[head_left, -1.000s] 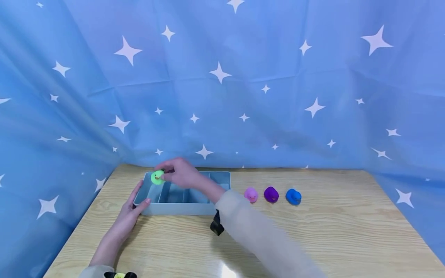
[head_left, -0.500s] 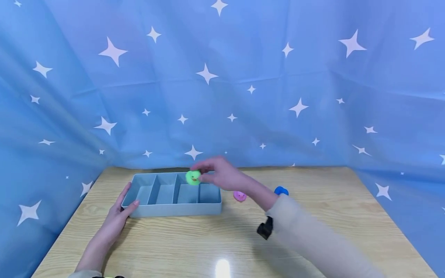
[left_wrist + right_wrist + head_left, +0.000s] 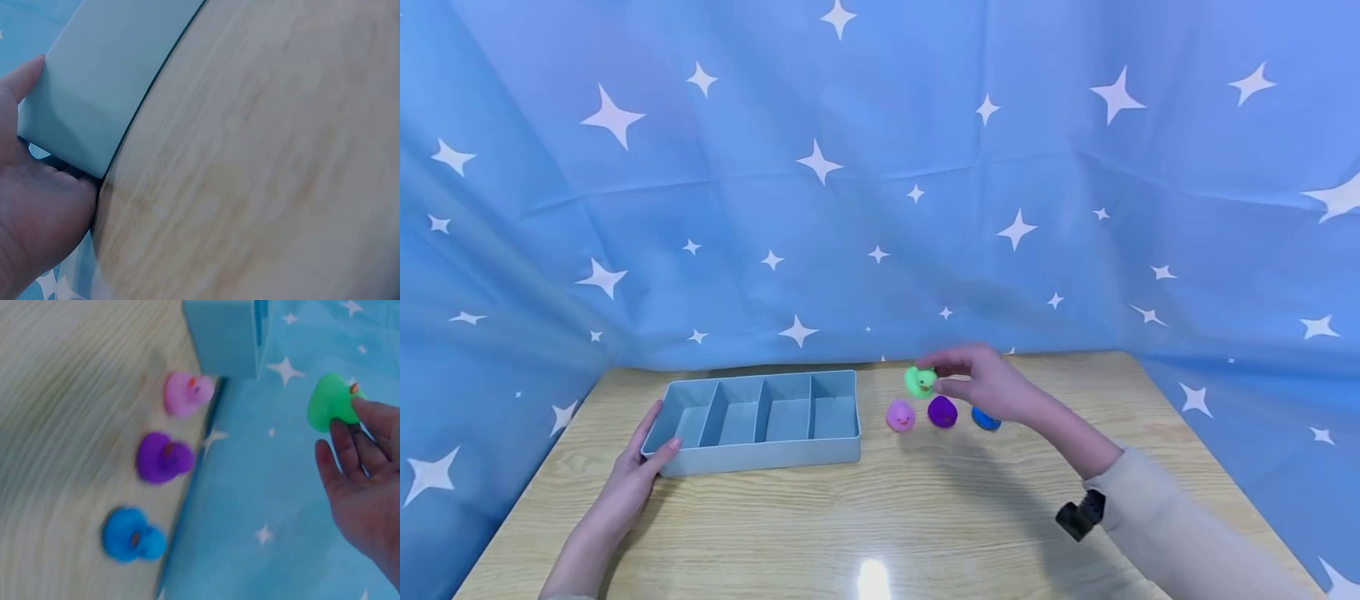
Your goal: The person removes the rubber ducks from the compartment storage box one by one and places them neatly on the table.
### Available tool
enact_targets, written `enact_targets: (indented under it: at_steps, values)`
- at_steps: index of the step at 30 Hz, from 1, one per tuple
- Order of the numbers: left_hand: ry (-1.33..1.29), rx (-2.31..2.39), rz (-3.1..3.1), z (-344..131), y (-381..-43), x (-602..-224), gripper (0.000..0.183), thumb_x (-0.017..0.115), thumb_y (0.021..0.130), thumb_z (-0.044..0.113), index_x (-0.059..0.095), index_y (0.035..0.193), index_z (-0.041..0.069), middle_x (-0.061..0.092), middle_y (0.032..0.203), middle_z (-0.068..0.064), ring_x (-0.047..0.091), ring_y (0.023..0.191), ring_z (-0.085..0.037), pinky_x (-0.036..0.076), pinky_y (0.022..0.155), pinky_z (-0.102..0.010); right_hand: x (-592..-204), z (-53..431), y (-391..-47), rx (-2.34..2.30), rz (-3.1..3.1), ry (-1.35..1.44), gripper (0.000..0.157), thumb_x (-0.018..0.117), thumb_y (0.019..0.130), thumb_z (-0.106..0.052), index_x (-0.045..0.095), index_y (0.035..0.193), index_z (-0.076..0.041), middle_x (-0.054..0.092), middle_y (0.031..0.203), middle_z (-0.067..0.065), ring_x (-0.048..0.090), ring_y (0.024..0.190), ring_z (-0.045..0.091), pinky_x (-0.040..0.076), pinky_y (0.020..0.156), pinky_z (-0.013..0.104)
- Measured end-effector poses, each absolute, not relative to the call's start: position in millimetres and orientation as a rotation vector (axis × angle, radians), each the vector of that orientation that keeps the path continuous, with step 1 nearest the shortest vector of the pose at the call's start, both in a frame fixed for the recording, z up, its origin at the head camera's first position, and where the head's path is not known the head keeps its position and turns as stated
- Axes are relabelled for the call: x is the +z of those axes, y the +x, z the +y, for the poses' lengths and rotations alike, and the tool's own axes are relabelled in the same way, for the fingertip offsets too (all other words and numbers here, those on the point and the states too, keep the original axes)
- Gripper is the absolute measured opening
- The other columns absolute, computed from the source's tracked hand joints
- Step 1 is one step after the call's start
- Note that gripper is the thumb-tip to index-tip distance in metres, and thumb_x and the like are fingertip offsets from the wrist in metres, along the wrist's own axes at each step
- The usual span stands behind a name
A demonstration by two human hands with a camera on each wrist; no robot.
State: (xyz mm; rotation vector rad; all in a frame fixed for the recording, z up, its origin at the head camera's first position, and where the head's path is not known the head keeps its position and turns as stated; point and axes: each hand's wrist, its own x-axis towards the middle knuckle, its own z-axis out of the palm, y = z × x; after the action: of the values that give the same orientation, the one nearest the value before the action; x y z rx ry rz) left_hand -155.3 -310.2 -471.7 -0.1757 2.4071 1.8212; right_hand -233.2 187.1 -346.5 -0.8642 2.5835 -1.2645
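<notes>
My right hand (image 3: pixel 992 385) pinches a green rubber duck (image 3: pixel 921 382) between thumb and fingertips. In the head view the duck hangs over the back of the table, just behind a pink rubber duck (image 3: pixel 901 416) and a purple rubber duck (image 3: pixel 942 412). A blue rubber duck (image 3: pixel 986 419) sits to their right, partly covered by the hand. The left hand (image 3: pixel 628 479) grips the left end of a light-blue divided box (image 3: pixel 760 457), thumb at the front wall and fingers along the end wall. Its compartments hold nothing. Most left fingers are hidden behind the box in the left wrist view.
The wooden table (image 3: pixel 820 533) ends at the back against a blue star-patterned curtain (image 3: pixel 880 200), which also hangs along the sides. A black wrist device (image 3: pixel 1081 515) hangs by the right sleeve.
The right hand has carried the green duck rightward, from over the box's left compartment to behind the pink and purple ducks. The left hand stays at the box, and the head view has turned right.
</notes>
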Motion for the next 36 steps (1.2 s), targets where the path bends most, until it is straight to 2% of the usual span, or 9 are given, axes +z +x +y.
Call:
enact_targets:
  at_steps: [5,12,16,29,36]
  values:
    - [-0.191,1.822,2.394,-311.0,-157.6,-473.7,0.084,0.052,0.109,0.036,-0.012,0.164,0.035,-0.024,0.168,-0.010,-0.022,0.150,-0.043,-0.002,0.118,-0.069,-356.2,224.8,-228.1,-1.232,2.657,-0.792,0.033,0.066,0.098,-0.002,0.069,0.131,0.000,0.068,0.128,0.015,0.067,0.113,0.032,0.056,0.096,0.044]
    - [-0.165,1.828,2.363,-311.3,-156.9,-475.6,0.084,0.050,0.110,0.035,-0.016,0.163,0.034,-0.027,0.166,-0.014,-0.023,0.150,-0.044,-0.002,0.117,-0.070,-366.4,281.6,-226.4,-1.323,2.747,-0.625,0.034,0.066,0.099,-0.001,0.066,0.132,0.005,0.068,0.123,0.019,0.067,0.108,0.031,0.057,0.088,0.026]
    - [-0.147,1.843,2.360,-310.9,-155.8,-475.4,0.084,0.049,0.110,0.034,-0.016,0.163,0.033,-0.027,0.166,-0.014,-0.022,0.149,-0.045,-0.003,0.117,-0.071,-375.1,306.5,-226.5,-1.300,2.814,-0.590,0.036,0.066,0.098,0.000,0.063,0.133,0.008,0.067,0.123,0.022,0.066,0.106,0.024,0.056,0.087,0.021]
    - [-0.102,1.872,2.345,-310.9,-156.2,-473.8,0.083,0.048,0.110,0.032,-0.016,0.163,0.032,-0.027,0.166,-0.016,-0.024,0.149,-0.044,-0.006,0.116,-0.070,-404.8,334.9,-229.7,-1.226,2.837,-0.463,0.034,0.066,0.097,0.004,0.065,0.130,0.011,0.068,0.119,0.026,0.067,0.107,0.038,0.058,0.080,0.023]
    - [-0.111,1.874,2.342,-310.7,-155.2,-473.6,0.083,0.048,0.110,0.032,-0.016,0.163,0.033,-0.027,0.166,-0.016,-0.023,0.149,-0.044,-0.005,0.116,-0.070,-423.9,334.8,-233.8,-1.093,2.884,-0.511,0.031,0.066,0.090,0.011,0.070,0.121,0.009,0.070,0.116,0.026,0.068,0.103,0.038,0.061,0.082,0.036]
